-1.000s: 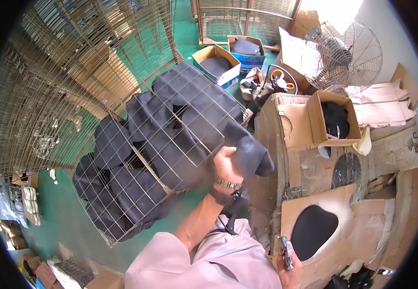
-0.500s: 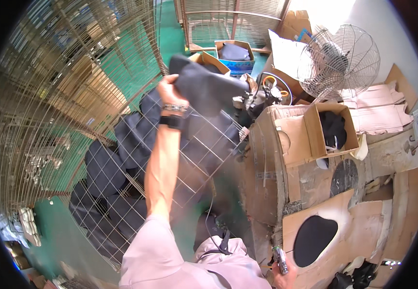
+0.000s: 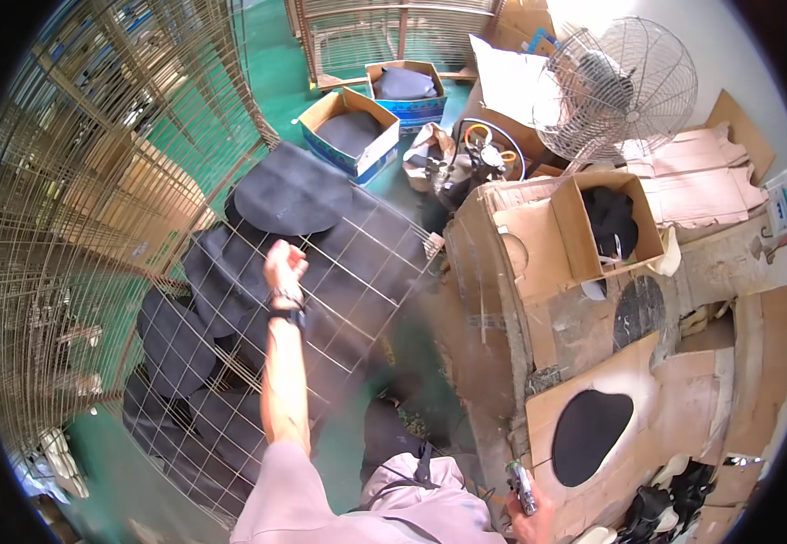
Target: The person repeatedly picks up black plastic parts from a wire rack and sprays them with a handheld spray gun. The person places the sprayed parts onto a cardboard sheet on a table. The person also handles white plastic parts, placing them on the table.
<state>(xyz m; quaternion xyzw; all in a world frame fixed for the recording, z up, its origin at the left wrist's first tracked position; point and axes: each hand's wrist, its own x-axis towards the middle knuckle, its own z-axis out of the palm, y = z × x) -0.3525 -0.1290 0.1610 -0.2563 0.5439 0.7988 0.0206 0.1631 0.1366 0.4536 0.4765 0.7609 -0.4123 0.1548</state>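
Observation:
My left hand (image 3: 283,263) reaches out over a wire mesh rack (image 3: 368,272) covered with several flat black rounded pieces. Its fingers are loosely bent and hold nothing. Just beyond the hand, one black piece (image 3: 292,192) lies flat on the rack's far end, overlapping the others. A dark band sits on that wrist. My right hand (image 3: 531,514) is at the lower edge, closed around a small grey metal tool (image 3: 521,486) next to a cardboard-covered bench (image 3: 665,390).
Stacked wire racks (image 3: 76,227) fill the left. Open boxes of black pieces (image 3: 350,134) stand on the green floor beyond. On the right are a pedestal fan (image 3: 613,83), a box with black pieces (image 3: 609,222) and a black cut piece (image 3: 588,435) on cardboard.
My left hand carried a black piece from near my body out over the rack, then let it go. The piece now lies on the rack's far end.

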